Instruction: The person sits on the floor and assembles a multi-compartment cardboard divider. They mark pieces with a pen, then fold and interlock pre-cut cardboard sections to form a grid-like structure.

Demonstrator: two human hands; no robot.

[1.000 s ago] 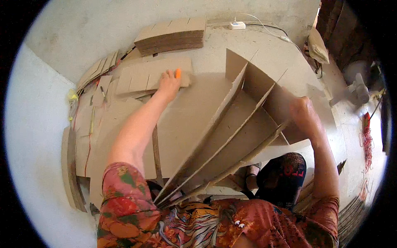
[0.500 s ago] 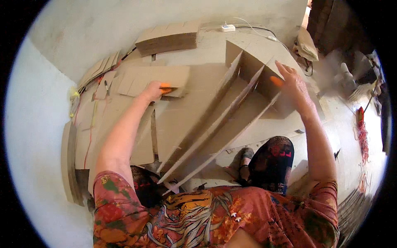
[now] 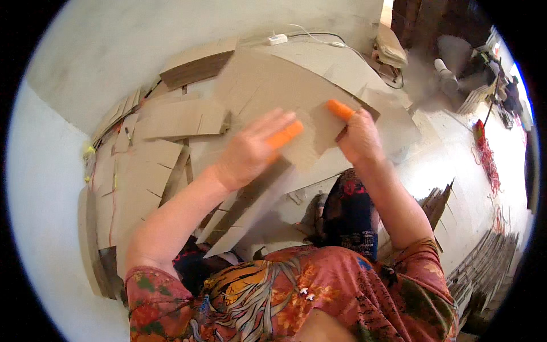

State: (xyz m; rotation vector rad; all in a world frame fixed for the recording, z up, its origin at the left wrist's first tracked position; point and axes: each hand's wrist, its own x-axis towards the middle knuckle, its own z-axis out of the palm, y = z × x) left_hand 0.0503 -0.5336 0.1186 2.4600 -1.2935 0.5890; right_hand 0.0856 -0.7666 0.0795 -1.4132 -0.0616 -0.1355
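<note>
A large brown cardboard sheet slants across the middle in front of me. My left hand, slightly blurred, has its fingers stretched out over the sheet's near left part; I cannot tell whether it touches. Orange covers show on some of its fingers. My right hand is closed on the sheet's near right edge, with an orange-covered digit lying on top. Below my left hand, a cardboard strip leans toward my lap.
Slotted cardboard pieces lie to the left. Against the wall sits a cardboard stack, with a white power strip and its cord farther right. Red string and a bundle of cardboard strips are at the right.
The upright crossed cardboard dividers are now folded down flatter. My left hand has left the slotted pieces and moved right; my right hand has moved lower and closed on the sheet's edge.
</note>
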